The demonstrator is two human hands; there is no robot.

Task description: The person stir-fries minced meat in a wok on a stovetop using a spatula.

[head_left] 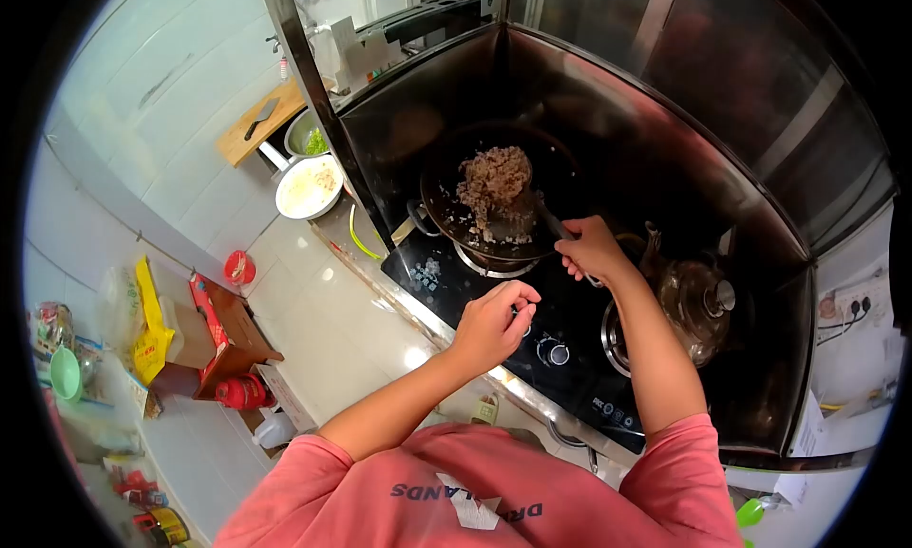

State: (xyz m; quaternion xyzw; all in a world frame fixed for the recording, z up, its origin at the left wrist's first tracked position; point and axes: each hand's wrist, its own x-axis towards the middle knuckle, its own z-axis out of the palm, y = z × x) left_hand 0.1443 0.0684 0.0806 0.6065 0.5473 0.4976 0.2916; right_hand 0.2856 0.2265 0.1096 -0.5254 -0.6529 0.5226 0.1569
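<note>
My right hand (591, 250) is closed around the long handle of a wok spatula (548, 213), whose blade end is among the food. Browned minced meat (496, 180) is heaped in a dark wok (446, 213) on the far burner, with loose bits spread down its near side. My left hand (497, 326) is at the front of the black stovetop (579, 306), fingers curled over a stove knob (526, 331) that they mostly cover. A second knob (559, 354) shows to its right.
A metal kettle (696, 301) stands close to my right forearm. Whitish bits (425, 274) lie on the stovetop left of the wok. Beyond the left edge are a white pan (310, 189), a bowl of chopped greens (313, 141) and a knife (261, 118) on a cutting board (233, 145). Dark metal panels (684, 159) enclose the stove.
</note>
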